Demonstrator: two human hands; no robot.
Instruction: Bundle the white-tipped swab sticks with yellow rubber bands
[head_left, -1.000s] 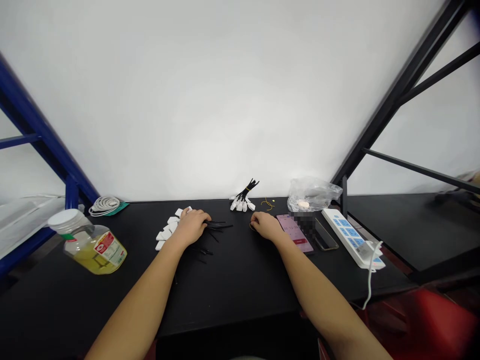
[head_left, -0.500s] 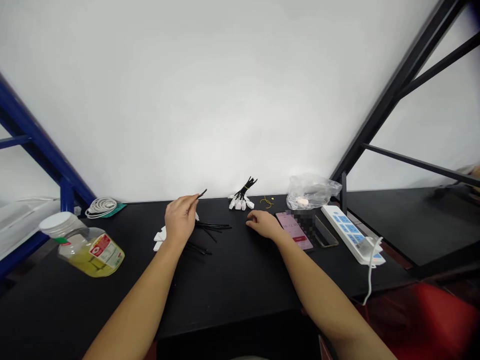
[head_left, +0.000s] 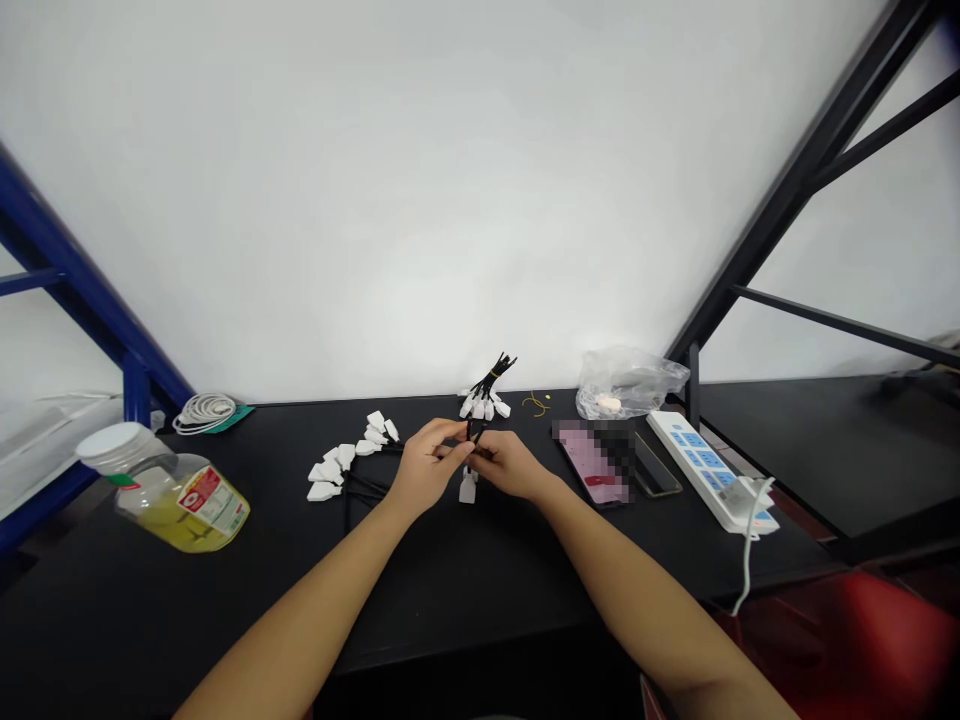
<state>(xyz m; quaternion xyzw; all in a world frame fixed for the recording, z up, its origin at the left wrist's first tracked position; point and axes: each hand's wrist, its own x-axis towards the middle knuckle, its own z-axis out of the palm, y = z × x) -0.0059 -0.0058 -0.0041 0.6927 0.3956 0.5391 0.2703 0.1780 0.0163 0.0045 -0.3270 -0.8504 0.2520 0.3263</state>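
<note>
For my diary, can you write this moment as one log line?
left hand: holding black cords; right hand: at same cords; white tag: below them; banded bundle: beyond hands

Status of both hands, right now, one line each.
Left hand: closed, holding black cables above a white tab.
Right hand: closed at the same cables, its exact grip partly hidden.

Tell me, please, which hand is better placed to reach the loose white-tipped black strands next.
Probably the left hand: the loose, flat white-tipped black strands lie on its side, closer to it than to the right hand. Both hands, though, are occupied with similar strands.
</note>
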